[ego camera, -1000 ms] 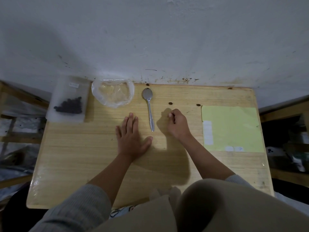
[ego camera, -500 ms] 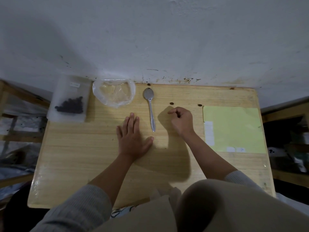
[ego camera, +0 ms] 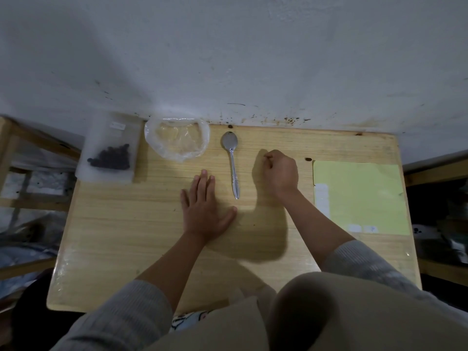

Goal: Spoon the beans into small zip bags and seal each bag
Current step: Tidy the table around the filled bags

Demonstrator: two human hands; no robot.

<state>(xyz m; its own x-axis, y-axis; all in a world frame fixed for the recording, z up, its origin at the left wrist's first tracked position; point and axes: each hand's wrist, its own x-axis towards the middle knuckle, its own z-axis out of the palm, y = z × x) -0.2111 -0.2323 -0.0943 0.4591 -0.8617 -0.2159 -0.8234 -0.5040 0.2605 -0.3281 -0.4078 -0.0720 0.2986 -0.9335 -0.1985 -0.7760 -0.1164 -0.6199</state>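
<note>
A wooden table [ego camera: 126,236] stands against a scuffed white wall [ego camera: 228,59], seen from above by the person seated at it. The left hand [ego camera: 205,211] lies flat on the wood, fingers straight and together, thumb spread. The right hand [ego camera: 279,171] is curled, fingertips bunched at its far edge; whether they pinch a bean cannot be told. Between the hands a spoon [ego camera: 233,163] lies lengthwise, bowl toward the wall. A zip bag [ego camera: 109,150] holding dark beans [ego camera: 111,157] rests at the far left corner, overhanging the edge, just beside an open clear bag [ego camera: 177,138]. Loose beans sit near the wall [ego camera: 230,126] and beside the right hand [ego camera: 308,159]. A yellow-green sheet [ego camera: 362,196] covers the right side
</note>
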